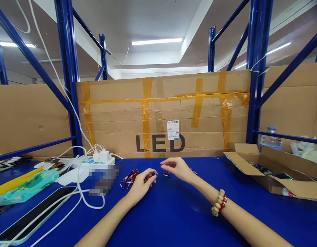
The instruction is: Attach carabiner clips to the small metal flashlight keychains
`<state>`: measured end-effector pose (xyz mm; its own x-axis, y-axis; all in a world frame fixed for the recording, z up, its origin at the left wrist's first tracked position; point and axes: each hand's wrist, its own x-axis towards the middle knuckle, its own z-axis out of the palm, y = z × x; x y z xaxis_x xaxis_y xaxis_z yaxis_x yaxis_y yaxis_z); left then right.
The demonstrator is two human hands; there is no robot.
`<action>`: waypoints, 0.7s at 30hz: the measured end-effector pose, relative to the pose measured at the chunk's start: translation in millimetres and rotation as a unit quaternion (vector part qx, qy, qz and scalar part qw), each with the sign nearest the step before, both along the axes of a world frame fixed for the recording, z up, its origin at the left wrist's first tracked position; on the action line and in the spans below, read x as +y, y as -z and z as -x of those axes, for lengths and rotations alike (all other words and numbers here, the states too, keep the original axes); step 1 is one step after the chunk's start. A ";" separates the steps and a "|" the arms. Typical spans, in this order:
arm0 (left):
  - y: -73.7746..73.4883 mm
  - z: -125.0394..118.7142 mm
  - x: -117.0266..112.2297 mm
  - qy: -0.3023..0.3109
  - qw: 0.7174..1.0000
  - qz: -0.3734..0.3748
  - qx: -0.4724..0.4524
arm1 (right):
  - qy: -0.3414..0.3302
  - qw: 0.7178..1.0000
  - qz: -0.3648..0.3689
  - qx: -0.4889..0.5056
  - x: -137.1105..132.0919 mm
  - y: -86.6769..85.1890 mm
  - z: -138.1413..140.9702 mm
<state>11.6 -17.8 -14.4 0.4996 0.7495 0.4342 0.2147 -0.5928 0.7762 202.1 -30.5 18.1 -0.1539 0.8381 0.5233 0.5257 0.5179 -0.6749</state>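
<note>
My left hand [143, 181] is over the middle of the blue table, its fingers curled and the fingertips pinching something small that I cannot make out. Just right of it and a little higher, my right hand [177, 168] has thumb and forefinger brought together around a tiny pale piece, its kind unclear. Beside my left hand lies a small pile of shiny red and purple-blue metallic pieces [129, 179], perhaps clips or pen parts. One dark blue piece [166, 175] rests between the hands. Another slim piece [193, 171] lies behind my right wrist, partly hidden.
On the left are a phone [32, 214], white cables, a power strip [96, 161] and a teal packet [28, 187]. An open cardboard box [273, 185] with dark items stands at right, near a water bottle [271, 139]. A cardboard panel [117, 130] closes the back between blue posts.
</note>
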 end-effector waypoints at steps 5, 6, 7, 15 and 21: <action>-2.3 0.5 -1.5 0.021 0.999 -0.023 0.027 | -0.065 0.998 -0.007 -0.016 -10.2 -1.7 12.8; -2.8 0.5 -1.8 0.023 0.999 -0.029 0.028 | -0.070 0.997 -0.004 -0.014 -10.8 -1.8 13.2; -3.1 0.6 -2.1 0.023 0.999 -0.034 0.029 | -0.072 0.997 0.006 -0.007 -11.2 -1.9 13.4; 0.2 -0.5 -0.8 0.040 0.999 -0.024 0.026 | -0.090 0.981 0.139 0.105 -14.1 -2.8 17.5; -1.8 0.0 -3.1 0.033 0.997 -0.055 0.033 | -0.073 0.977 0.143 0.140 -14.6 -4.0 18.7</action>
<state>11.5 -20.9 -12.6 0.5764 0.6635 0.4770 0.2199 -0.6881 0.6915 183.4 -45.2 22.1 -0.1671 0.9359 0.3101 0.2335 0.3431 -0.9098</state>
